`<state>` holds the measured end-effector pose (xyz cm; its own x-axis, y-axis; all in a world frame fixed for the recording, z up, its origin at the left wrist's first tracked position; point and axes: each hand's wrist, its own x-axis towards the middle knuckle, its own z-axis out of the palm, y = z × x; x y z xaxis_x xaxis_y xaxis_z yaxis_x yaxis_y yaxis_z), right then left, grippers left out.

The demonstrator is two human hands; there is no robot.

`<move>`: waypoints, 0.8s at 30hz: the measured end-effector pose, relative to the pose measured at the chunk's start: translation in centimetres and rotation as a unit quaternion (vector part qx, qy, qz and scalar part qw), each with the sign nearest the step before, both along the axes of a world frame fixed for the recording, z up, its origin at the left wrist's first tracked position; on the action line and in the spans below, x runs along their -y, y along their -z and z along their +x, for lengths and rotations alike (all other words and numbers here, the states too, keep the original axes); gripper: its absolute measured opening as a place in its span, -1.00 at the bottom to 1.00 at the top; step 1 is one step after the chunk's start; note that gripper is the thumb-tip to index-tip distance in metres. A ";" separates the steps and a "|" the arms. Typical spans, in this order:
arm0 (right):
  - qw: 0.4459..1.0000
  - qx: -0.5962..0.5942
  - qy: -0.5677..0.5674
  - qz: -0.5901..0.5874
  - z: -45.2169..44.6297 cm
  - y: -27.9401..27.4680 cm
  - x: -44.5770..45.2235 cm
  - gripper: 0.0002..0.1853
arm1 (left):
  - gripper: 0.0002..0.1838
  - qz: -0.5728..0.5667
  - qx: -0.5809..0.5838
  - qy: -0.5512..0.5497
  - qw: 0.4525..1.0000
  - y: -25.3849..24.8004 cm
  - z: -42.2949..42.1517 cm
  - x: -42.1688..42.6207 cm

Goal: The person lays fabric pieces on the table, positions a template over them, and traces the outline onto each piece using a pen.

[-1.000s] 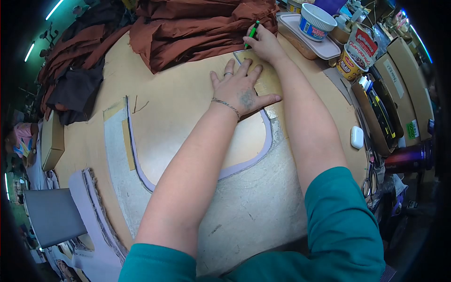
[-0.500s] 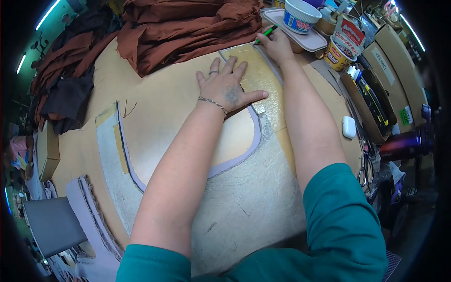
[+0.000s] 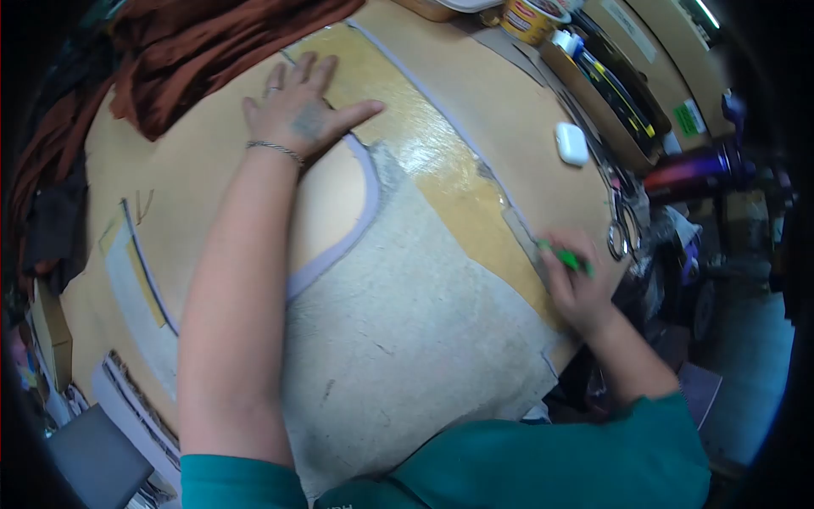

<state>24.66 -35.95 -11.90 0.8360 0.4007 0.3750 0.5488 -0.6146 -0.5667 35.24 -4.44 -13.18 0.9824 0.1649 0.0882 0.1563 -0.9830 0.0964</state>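
Note:
My left hand lies flat with fingers spread, pressing on the yellow taped end of a large pattern template. The template is worn and grey, with a curved cut-out. Lilac fabric shows as a narrow strip along its curved edge and its right edge. My right hand grips a green pen beside the template's right edge, near the lower right. The pen's tip is at or close to that edge; blur hides whether it touches.
Rust-brown cloth is heaped at the back left. To the right are a white earbud case, scissors, a box of pens and a dark tumbler. A yellow cup stands at the back.
My right hand has come with the green pen from the template's far end down along its right edge toward me. My left hand stays on the template; the whole view has shifted.

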 end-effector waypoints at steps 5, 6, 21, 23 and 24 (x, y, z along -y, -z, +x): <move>0.983 -0.184 0.018 0.012 -6.1 -3.3 7.0 -0.87 | -0.04 0.009 -0.012 0.002 1.000 -0.4 0.1 0.6; 0.982 -0.174 0.032 0.064 -5.2 -3.6 6.5 -0.90 | -0.05 0.009 -0.013 0.002 1.000 -0.2 0.1 0.5; 0.976 -0.018 -0.034 0.215 29.0 5.2 -21.5 -0.78 | 0.00 -0.028 -0.007 0.006 1.000 -0.6 -0.2 0.1; 0.983 -0.016 -0.018 0.179 28.3 3.9 -21.7 -0.79 | 0.00 -0.026 -0.007 0.004 1.000 -0.7 -0.1 0.0; 0.986 -0.006 -0.007 0.165 27.4 3.5 -21.6 -0.77 | 0.00 -0.027 -0.007 0.005 1.000 -0.7 -0.1 0.1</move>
<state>52.10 -14.35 -15.42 0.8361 0.2705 0.4772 0.5483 -0.3878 -0.7409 35.12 -4.55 -12.52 0.9849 0.1596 0.0666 0.1486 -0.9780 0.1464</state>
